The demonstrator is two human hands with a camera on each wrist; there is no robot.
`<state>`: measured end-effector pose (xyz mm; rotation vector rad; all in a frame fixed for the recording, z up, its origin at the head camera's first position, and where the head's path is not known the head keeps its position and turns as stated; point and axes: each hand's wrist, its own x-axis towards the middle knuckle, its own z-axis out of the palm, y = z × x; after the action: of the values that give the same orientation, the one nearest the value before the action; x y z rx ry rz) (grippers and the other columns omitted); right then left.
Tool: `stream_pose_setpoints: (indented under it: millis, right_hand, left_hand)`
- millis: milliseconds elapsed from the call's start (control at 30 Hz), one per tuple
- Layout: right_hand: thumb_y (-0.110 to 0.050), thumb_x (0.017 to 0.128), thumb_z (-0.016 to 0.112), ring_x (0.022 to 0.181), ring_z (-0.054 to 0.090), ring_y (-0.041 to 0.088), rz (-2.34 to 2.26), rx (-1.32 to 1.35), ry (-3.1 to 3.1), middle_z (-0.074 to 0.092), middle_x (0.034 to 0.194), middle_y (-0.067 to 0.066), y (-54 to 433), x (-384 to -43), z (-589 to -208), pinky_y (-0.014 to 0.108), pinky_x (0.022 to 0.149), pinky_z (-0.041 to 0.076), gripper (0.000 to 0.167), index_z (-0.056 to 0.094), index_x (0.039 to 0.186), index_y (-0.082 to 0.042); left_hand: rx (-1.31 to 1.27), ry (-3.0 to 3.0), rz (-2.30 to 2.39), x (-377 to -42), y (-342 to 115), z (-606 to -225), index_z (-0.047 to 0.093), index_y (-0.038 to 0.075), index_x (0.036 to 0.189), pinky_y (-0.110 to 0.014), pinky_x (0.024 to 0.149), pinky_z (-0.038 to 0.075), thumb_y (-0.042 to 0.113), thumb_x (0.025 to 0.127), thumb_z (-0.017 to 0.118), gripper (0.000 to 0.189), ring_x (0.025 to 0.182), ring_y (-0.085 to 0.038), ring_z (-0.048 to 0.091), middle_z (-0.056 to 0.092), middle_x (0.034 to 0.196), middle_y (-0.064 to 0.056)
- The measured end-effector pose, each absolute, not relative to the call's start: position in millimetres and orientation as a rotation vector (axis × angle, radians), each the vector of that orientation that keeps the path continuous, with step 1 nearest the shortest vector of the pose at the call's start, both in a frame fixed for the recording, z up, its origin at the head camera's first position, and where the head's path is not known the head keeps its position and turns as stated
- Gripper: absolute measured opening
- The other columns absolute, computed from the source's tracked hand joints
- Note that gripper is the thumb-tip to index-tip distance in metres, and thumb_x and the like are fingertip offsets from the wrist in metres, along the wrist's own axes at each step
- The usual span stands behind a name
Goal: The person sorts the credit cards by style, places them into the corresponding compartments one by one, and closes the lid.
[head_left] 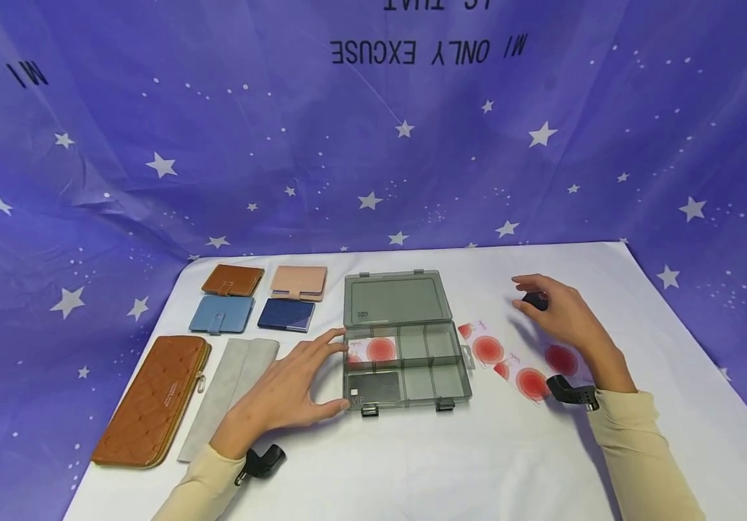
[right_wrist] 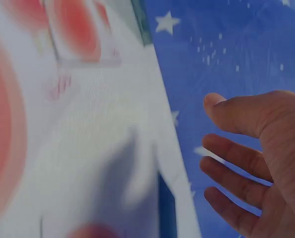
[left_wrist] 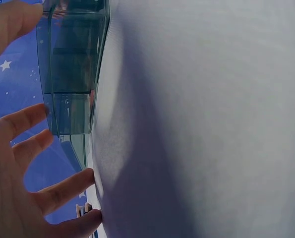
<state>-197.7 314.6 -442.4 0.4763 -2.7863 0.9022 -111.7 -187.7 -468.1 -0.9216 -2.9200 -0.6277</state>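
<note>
A translucent grey compartment box (head_left: 415, 336) lies with its lid folded back. A red-circled white card (head_left: 372, 350) sits in its upper left compartment, and a dark card marked VIP (head_left: 375, 387) in the lower left one. My left hand (head_left: 291, 383) is spread at the box's left side, thumb and forefinger tips against its edge. To the right, my right hand (head_left: 558, 311) hovers with fingers parted and nothing between them, over a small black item (head_left: 534, 301) partly hidden by it. Red-and-white cards (head_left: 489, 350) lie overlapping between this hand and the box.
Left of the box lie a brown wallet (head_left: 233, 280), a pink wallet (head_left: 299, 282), a light blue wallet (head_left: 222, 314) and a navy card holder (head_left: 286, 315). Nearer are a long brown zip wallet (head_left: 150, 401) and a grey wallet (head_left: 217, 405), partly behind my left hand.
</note>
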Motion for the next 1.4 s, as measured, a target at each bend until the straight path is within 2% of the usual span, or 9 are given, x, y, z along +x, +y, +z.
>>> stream_pose_setpoints:
  millis: [367, 567, 800, 1033, 1167, 1300, 1400]
  right_hand:
    - [-0.024, 0.097, 0.082, 0.127, 0.060, 0.053, 0.821, 0.246, -2.948, 0.067, 0.136, 0.031, 364.6, -202.5, -460.0, 0.072, 0.108, 0.041, 0.058, 0.061, 0.146, -0.001]
    - [-0.027, 0.096, 0.083, 0.121, 0.059, 0.054, 0.750, 0.240, -3.010, 0.068, 0.126, 0.034, 386.4, -202.3, -462.0, 0.071, 0.103, 0.041, 0.064, 0.058, 0.145, 0.004]
    - [-0.034, 0.089, 0.089, 0.120, 0.058, 0.054, 0.734, 0.199, -3.079, 0.068, 0.126, 0.035, 395.8, -200.4, -461.1, 0.073, 0.104, 0.041, 0.075, 0.057, 0.145, 0.005]
    - [-0.029, 0.088, 0.090, 0.115, 0.060, 0.053, 0.755, 0.172, -3.093, 0.068, 0.123, 0.036, 392.6, -201.9, -463.8, 0.070, 0.102, 0.044, 0.070, 0.061, 0.139, 0.009]
    - [-0.027, 0.088, 0.090, 0.117, 0.057, 0.054, 0.758, 0.169, -3.091, 0.066, 0.125, 0.038, 392.1, -203.8, -465.1, 0.070, 0.103, 0.042, 0.068, 0.062, 0.137, 0.011]
    - [-0.027, 0.088, 0.091, 0.117, 0.057, 0.056, 0.750, 0.152, -3.077, 0.064, 0.126, 0.040, 392.0, -203.2, -465.4, 0.072, 0.100, 0.043, 0.066, 0.061, 0.139, 0.004]
    - [-0.023, 0.094, 0.085, 0.111, 0.062, 0.055, 0.737, 0.146, -3.030, 0.068, 0.121, 0.037, 389.8, -202.4, -466.1, 0.070, 0.092, 0.047, 0.054, 0.062, 0.139, -0.004]
  left_hand:
    - [-0.920, -2.914, -0.632, -113.1, -186.3, -466.1, 0.050, 0.028, 0.160, -0.058, 0.086, 0.058, 0.069, 0.087, 0.077, 0.088, 0.143, -0.028, 0.053, 0.029, 0.175, 0.012]
    - [-0.941, -2.883, -0.639, -112.7, -183.7, -465.9, 0.051, 0.023, 0.158, -0.054, 0.087, 0.058, 0.068, 0.087, 0.077, 0.088, 0.140, -0.030, 0.055, 0.032, 0.175, 0.009]
    - [-0.952, -2.885, -0.638, -113.1, -185.0, -468.2, 0.050, 0.023, 0.159, -0.055, 0.093, 0.057, 0.067, 0.088, 0.076, 0.087, 0.143, -0.029, 0.053, 0.031, 0.175, 0.009]
    - [-0.972, -2.859, -0.671, -111.5, -187.1, -468.4, 0.051, 0.021, 0.158, -0.054, 0.093, 0.057, 0.066, 0.089, 0.077, 0.087, 0.143, -0.030, 0.053, 0.033, 0.174, 0.006]
    - [-0.977, -2.861, -0.691, -111.5, -188.0, -467.8, 0.050, 0.021, 0.159, -0.056, 0.099, 0.055, 0.064, 0.089, 0.078, 0.087, 0.145, -0.030, 0.051, 0.034, 0.174, 0.005]
    - [-0.975, -2.868, -0.688, -112.6, -188.5, -468.5, 0.050, 0.022, 0.159, -0.056, 0.100, 0.055, 0.064, 0.088, 0.078, 0.087, 0.145, -0.028, 0.051, 0.033, 0.175, 0.006]
    - [-0.979, -2.861, -0.682, -113.5, -188.9, -468.8, 0.050, 0.023, 0.159, -0.054, 0.097, 0.056, 0.065, 0.089, 0.078, 0.087, 0.145, -0.027, 0.051, 0.033, 0.175, 0.006]
